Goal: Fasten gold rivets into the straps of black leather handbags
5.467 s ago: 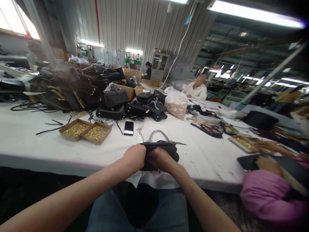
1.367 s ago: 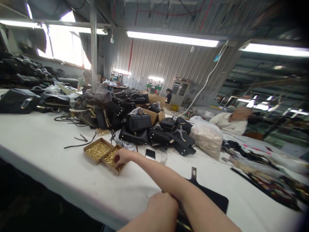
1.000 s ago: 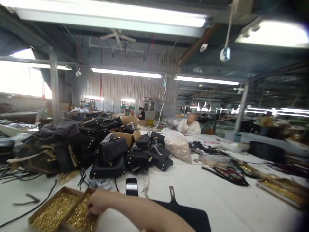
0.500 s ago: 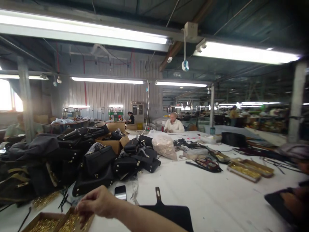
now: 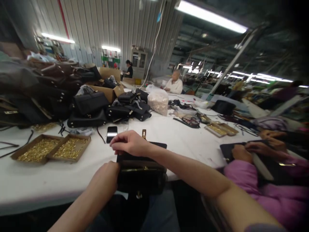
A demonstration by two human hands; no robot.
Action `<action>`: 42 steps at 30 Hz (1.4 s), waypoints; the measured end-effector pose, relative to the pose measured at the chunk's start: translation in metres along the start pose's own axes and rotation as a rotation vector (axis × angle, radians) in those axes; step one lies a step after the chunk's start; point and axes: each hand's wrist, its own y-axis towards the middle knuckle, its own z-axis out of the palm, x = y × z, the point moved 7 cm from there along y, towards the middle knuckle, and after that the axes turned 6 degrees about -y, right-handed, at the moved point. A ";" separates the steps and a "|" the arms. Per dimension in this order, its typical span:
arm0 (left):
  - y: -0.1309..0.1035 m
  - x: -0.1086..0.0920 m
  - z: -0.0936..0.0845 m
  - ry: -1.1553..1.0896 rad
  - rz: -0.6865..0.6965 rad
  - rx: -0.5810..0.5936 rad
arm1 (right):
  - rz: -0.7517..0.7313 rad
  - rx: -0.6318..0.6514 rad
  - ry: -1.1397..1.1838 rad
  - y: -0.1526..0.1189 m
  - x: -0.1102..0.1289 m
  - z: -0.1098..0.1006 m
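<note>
A black handbag sits in front of me at the table's edge, partly over my lap. Its flat flap lies back on the table, and a tab with a gold-coloured fitting points away from me. My left hand grips the bag's left side; its fingertips are hidden behind the bag. Above the flap, my right hand hovers with fingers pinched together. Whatever those fingers hold, if anything, is too small to make out. Two cardboard trays of small gold-coloured metal pieces, a left tray and a right tray, stand to the left.
A phone lies just beyond my right hand. Black handbags are piled at the back left, beside a filled plastic bag. At right, a co-worker's pink sleeves and hands work on a dark piece. Another tray stands farther back.
My right hand has moved from over the right-hand tray of gold-coloured pieces to above the handbag. The view has tilted down, bringing my left hand and the bag's body into sight.
</note>
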 end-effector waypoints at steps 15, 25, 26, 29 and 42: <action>-0.017 0.014 0.023 0.038 -0.056 0.103 | 0.022 -0.020 -0.561 -0.082 -0.036 0.009; -0.048 0.013 0.034 -0.014 0.023 -0.012 | 0.175 -0.092 -0.192 -0.086 -0.070 0.043; -0.051 0.015 0.035 -0.030 0.028 -0.036 | 0.205 -0.099 -0.162 -0.087 -0.072 0.043; -0.055 0.018 0.034 -0.099 0.054 -0.106 | 0.296 -0.105 -0.075 -0.088 -0.076 0.045; -0.050 0.018 0.034 -0.148 0.074 -0.114 | 0.482 -0.103 0.072 -0.090 -0.107 0.051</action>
